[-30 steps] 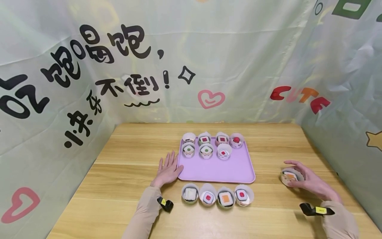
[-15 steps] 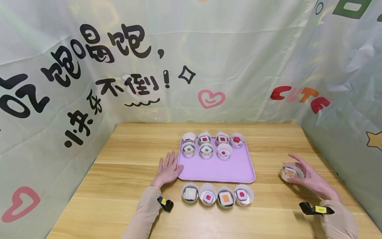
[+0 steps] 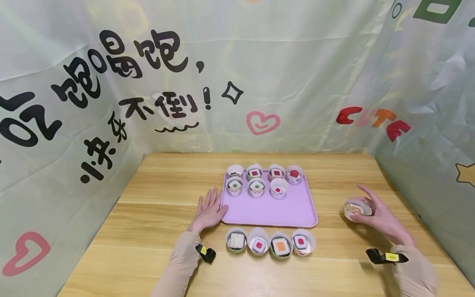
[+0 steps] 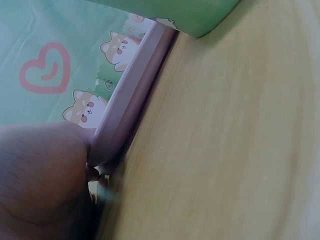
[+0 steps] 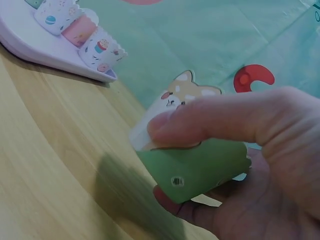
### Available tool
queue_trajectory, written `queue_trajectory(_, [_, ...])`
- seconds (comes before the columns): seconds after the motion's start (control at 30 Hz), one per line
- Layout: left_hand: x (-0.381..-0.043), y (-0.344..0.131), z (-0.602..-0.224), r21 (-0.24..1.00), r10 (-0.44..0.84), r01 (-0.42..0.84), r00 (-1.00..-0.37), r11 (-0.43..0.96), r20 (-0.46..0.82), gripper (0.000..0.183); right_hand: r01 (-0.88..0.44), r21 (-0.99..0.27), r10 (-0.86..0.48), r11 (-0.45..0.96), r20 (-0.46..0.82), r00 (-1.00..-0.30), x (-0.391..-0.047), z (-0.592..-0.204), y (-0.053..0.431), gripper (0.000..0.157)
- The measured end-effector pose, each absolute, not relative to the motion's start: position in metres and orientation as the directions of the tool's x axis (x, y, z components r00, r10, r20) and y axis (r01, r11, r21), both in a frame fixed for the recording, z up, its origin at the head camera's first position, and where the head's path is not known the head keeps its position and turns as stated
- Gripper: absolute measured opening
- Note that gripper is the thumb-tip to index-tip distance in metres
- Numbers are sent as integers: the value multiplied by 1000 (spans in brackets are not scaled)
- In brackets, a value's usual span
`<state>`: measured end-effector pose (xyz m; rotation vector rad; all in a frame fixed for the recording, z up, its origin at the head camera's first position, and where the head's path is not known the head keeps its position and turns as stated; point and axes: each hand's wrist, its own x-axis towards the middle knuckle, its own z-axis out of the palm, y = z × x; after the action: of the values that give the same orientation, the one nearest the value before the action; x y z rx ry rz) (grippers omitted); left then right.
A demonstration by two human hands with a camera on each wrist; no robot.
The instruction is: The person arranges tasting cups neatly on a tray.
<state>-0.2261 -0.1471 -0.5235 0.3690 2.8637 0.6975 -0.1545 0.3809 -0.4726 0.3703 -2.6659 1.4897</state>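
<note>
My right hand grips a paper cupcake cup above the table's right side. Close up in the right wrist view, this tilted cup has a dog print and a green lower part, with my thumb pressed on its side. Something orange and white sits inside it. My left hand rests with spread fingers at the left edge of a purple tray, thumb by the rim. Several filled cups, including one with a red ball, stand in two rows on the tray's far half.
Before the tray's near edge, several more filled cups form a row, among them one with an orange-topped square at centre right. The wooden table meets printed cloth walls at the back and sides.
My right hand has carried the paper cup slightly left and upward in the head view. The left hand, tray and other cups keep their places.
</note>
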Motion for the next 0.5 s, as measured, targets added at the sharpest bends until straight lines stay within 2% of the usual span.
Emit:
queue_trajectory(0.2, [-227,-147,-522,471,278,193,-954,861,-116,68,-211,-830,-150,517,155,-976,-159,-469,373,98])
queue_trajectory(0.5, [-223,-145,-512,473,279,184,-950,862,-138,69,-195,-859,-140,474,145,-979,-167,-471,357,90])
